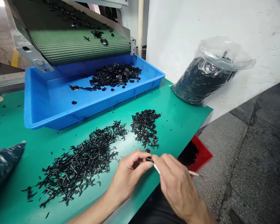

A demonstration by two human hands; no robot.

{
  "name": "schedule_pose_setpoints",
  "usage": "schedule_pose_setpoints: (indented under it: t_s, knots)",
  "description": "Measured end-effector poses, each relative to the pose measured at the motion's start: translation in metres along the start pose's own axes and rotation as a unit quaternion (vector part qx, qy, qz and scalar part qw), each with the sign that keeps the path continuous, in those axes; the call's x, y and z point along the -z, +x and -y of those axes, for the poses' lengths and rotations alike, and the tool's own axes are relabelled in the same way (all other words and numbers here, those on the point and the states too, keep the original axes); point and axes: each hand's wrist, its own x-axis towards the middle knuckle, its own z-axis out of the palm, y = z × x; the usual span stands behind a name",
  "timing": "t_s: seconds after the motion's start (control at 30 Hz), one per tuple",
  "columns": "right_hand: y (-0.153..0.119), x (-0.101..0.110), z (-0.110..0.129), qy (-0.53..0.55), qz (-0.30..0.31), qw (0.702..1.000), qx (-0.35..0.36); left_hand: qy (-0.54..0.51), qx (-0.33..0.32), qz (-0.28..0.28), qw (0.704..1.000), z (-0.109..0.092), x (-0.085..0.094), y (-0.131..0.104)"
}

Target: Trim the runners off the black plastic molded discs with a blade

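Your right hand point(175, 180) is nearest the camera, its fingers curled and closed around a slim pale tool point(156, 169). One end of the tool shows below the index finger; a pale end, apparently of the same tool, emerges behind the hand. Your left hand point(130, 169) pinches a small black part point(149, 159) between thumb and index fingertip; whether its other fingers press together cannot be told. The part is held above the green table's point(186, 118) near edge, where both hands meet.

Handling: judge the part to be very light and fairly stiff, probably moulded plastic. Its glossy surface may be slippery, and any thin sections may snap under a sideways load. Take hold at the outer rim with the thumb and index pads, using light pressure, and leave the face toward the tool uncovered. Grip the tool along its shaft, near the working end, for control. The tip is too small to make out, so treat it as sharp.

Surroundings: a pile of thin black sticks point(84, 161) lies left of your hands; a smaller pile of round black pieces point(144, 127) lies beyond them. Past both piles stands a blue tray point(60, 118).
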Motion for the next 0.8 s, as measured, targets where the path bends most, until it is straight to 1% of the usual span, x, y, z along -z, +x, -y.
schedule_pose_setpoints:
  t_s: [0.07, 0.13, 0.17, 0.23, 0.3, 0.33, 0.4, 0.47, 0.57, 0.63, 0.7, 0.8]
  knots:
    - [-0.001, -0.005, 0.003, -0.026, -0.013, 1.000, -0.008, 0.031, -0.028, -0.010, 0.999, 0.002, 0.000, -0.001]
    - [0.001, -0.009, 0.005, -0.024, -0.020, 0.999, -0.021, 0.058, -0.047, -0.017, 0.997, 0.002, 0.000, -0.002]
    - [0.003, -0.009, 0.005, -0.002, -0.014, 0.999, -0.033, 0.069, -0.053, -0.017, 0.996, 0.003, 0.001, -0.002]
    - [0.008, -0.008, 0.002, 0.086, 0.030, 0.994, -0.061, 0.086, -0.057, -0.009, 0.995, 0.003, 0.002, -0.002]
    - [0.015, -0.004, -0.006, 0.185, 0.091, 0.974, -0.095, 0.098, -0.049, 0.003, 0.994, 0.002, 0.003, -0.002]
    - [0.018, -0.002, -0.011, 0.220, 0.109, 0.963, -0.114, 0.104, -0.040, 0.010, 0.994, 0.002, 0.003, -0.002]
    - [0.024, 0.001, -0.021, 0.254, 0.113, 0.949, -0.147, 0.112, -0.017, 0.024, 0.993, 0.000, 0.003, -0.002]
    - [0.029, 0.002, -0.032, 0.255, 0.090, 0.949, -0.164, 0.106, 0.011, 0.020, 0.994, -0.002, 0.003, -0.002]
    - [0.038, 0.001, -0.046, 0.205, 0.026, 0.966, -0.156, 0.030, 0.076, -0.006, 0.997, -0.005, 0.004, 0.000]
    - [0.046, -0.002, -0.052, 0.170, -0.002, 0.977, -0.128, -0.045, 0.111, -0.004, 0.993, -0.006, 0.006, 0.002]
    - [0.055, -0.004, -0.057, 0.155, 0.014, 0.984, -0.091, -0.113, 0.116, 0.001, 0.987, -0.005, 0.008, 0.004]
    - [0.064, -0.004, -0.059, 0.135, 0.059, 0.987, -0.057, -0.193, 0.113, -0.018, 0.975, -0.003, 0.010, 0.007]
